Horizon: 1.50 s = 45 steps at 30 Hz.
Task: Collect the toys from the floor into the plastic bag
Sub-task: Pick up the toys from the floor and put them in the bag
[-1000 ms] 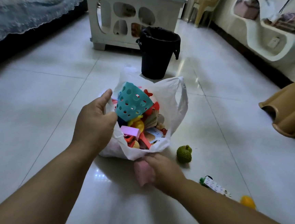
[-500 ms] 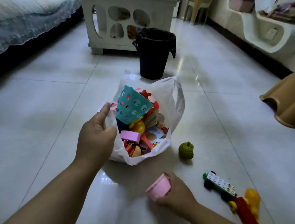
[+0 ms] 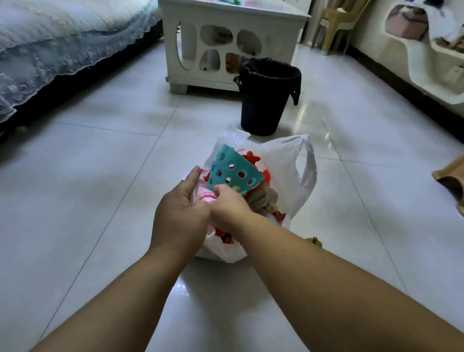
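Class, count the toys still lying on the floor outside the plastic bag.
1: a green fruit toy, peeking out beside the right forearm, right of the plastic bag. Others may be hidden behind the arms or out of frame.

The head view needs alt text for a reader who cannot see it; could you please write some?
Both hands, left hand and right hand, meet over a white plastic bag full of toys on a tiled floor, tucking in a pink cup beside a teal perforated basket. A black bin stands behind.

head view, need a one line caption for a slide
Both hands over a white plastic bag of toys on the tiled floor, teal perforated basket on top.
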Tool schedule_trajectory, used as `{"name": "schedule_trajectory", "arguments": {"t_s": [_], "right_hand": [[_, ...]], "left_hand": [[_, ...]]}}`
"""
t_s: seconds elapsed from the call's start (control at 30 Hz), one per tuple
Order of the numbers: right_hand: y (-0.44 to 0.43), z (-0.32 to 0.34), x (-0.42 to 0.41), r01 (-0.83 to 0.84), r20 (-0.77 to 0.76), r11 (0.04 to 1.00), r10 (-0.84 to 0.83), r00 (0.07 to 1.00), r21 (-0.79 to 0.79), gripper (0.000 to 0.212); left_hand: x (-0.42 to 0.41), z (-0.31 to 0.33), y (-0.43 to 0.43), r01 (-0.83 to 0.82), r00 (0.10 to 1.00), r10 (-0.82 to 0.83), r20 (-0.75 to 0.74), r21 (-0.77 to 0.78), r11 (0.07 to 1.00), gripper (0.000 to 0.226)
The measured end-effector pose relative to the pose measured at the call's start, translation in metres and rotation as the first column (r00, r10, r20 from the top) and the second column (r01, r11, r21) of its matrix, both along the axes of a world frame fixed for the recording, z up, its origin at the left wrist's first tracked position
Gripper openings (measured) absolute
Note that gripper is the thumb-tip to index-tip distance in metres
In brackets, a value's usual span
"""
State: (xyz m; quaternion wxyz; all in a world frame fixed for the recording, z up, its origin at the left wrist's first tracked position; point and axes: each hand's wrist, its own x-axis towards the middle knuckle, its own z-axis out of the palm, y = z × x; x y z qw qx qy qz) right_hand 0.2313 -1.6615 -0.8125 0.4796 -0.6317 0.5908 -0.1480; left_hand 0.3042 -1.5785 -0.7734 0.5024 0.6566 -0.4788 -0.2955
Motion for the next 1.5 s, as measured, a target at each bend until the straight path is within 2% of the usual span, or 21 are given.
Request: {"name": "schedule_trajectory", "arguments": {"t_s": [0.07,0.13,0.2,0.3,0.37,0.47,0.57,0.63,0.7,0.8,0.87,0.93,1.0,1.07,1.13,1.2,1.27,1.3,1.37,1.43,1.5], "right_hand": [[0.008,-0.002,-0.008,0.047,0.081,0.996,-0.041,0.996,-0.075,0.059],[0.019,-0.009,-0.029,0.09,0.097,0.973,-0.07,0.993,-0.214,0.053],[0.032,-0.022,-0.063,0.089,0.014,0.934,-0.089,0.996,-0.346,0.041],[0.05,-0.042,-0.13,0.059,-0.208,0.89,-0.169,0.963,-0.452,0.034],[0.048,-0.06,-0.171,0.031,-0.36,0.912,-0.192,0.913,-0.409,0.04],[0.022,-0.092,-0.208,0.02,-0.584,0.982,-0.126,0.802,-0.186,0.076],[-0.006,-0.115,-0.217,0.041,-0.627,0.998,-0.063,0.777,-0.05,0.1],[-0.022,-0.125,-0.217,0.027,-0.606,0.999,-0.035,0.795,-0.023,0.106],[-0.034,-0.132,-0.213,0.033,-0.591,0.999,-0.011,0.807,0.026,0.101],[-0.035,-0.138,-0.208,0.035,-0.6,0.998,0.0,0.8,0.047,0.072],[-0.024,-0.145,-0.204,0.082,-0.582,0.997,-0.07,0.81,-0.006,0.046],[-0.003,-0.15,-0.201,0.098,-0.58,0.994,-0.107,0.808,-0.048,0.038],[0.02,-0.151,-0.197,0.035,-0.59,0.997,-0.071,0.804,-0.072,0.043],[0.044,-0.142,-0.189,0.082,-0.505,0.992,-0.122,0.855,-0.101,0.049],[0.067,-0.122,-0.177,0.22,-0.336,0.959,-0.27,0.903,-0.18,0.05],[0.083,-0.091,-0.162,0.319,-0.146,0.883,-0.386,0.911,-0.345,0.048],[0.081,-0.054,-0.143,0.372,0.038,0.8,-0.404,0.914,-0.471,0.046],[0.074,-0.036,-0.133,0.387,0.11,0.788,-0.384,0.917,-0.478,0.046],[0.046,-0.012,-0.11,0.399,0.198,0.829,-0.347,0.917,-0.391,0.043],[0.017,-0.004,-0.089,0.408,0.184,0.861,-0.367,0.912,-0.303,0.042],[-0.005,-0.013,-0.076,0.361,0.016,0.888,-0.372,0.928,-0.286,0.051]], "left_hand": [[-0.001,-0.002,0.001,0.016,1.0,-0.016,-0.001,-0.005,1.0,0.058],[-0.002,-0.005,0.001,0.029,1.0,-0.029,0.006,-0.013,1.0,0.055],[-0.003,-0.007,0.001,0.031,0.999,-0.03,0.032,-0.021,0.999,0.056],[-0.007,-0.011,-0.001,0.039,0.998,-0.039,0.05,-0.015,0.999,0.059],[-0.009,-0.011,0.0,0.034,0.999,-0.033,0.043,-0.018,0.999,0.06],[-0.01,-0.009,0.002,0.011,1.0,-0.011,-0.001,-0.013,1.0,0.058],[-0.006,-0.012,0.003,-0.015,0.992,0.015,-0.123,-0.002,1.0,0.06],[-0.003,-0.018,0.002,-0.018,0.975,0.02,-0.221,0.012,1.0,0.062],[0.0,-0.024,0.0,-0.025,0.958,0.037,-0.286,0.045,0.999,0.063],[0.001,-0.029,-0.005,-0.029,0.944,0.05,-0.326,0.067,0.997,0.065],[-0.002,-0.029,-0.005,-0.016,0.953,0.035,-0.3,0.065,0.998,0.065],[-0.004,-0.029,-0.006,-0.016,0.962,0.033,-0.27,0.065,0.998,0.065],[-0.006,-0.028,-0.007,-0.01,0.963,0.028,-0.267,0.069,0.998,0.065],[-0.007,-0.027,-0.007,-0.003,0.965,0.021,-0.263,0.066,0.998,0.066],[-0.011,-0.023,-0.006,-0.002,0.97,0.014,-0.242,0.05,0.999,0.066],[-0.016,-0.017,-0.004,0.013,0.975,-0.006,-0.223,0.03,0.999,0.062],[-0.017,-0.014,-0.003,0.023,0.981,-0.016,-0.192,0.038,0.999,0.059],[-0.017,-0.013,-0.004,0.027,0.984,-0.019,-0.174,0.042,0.999,0.059],[-0.018,-0.011,-0.005,0.026,0.988,-0.021,-0.155,0.035,0.999,0.059],[-0.017,-0.006,-0.004,0.012,0.989,-0.009,-0.146,0.022,1.0,0.059],[-0.014,-0.004,-0.006,-0.01,0.992,0.011,-0.127,0.009,1.0,0.061]]}}
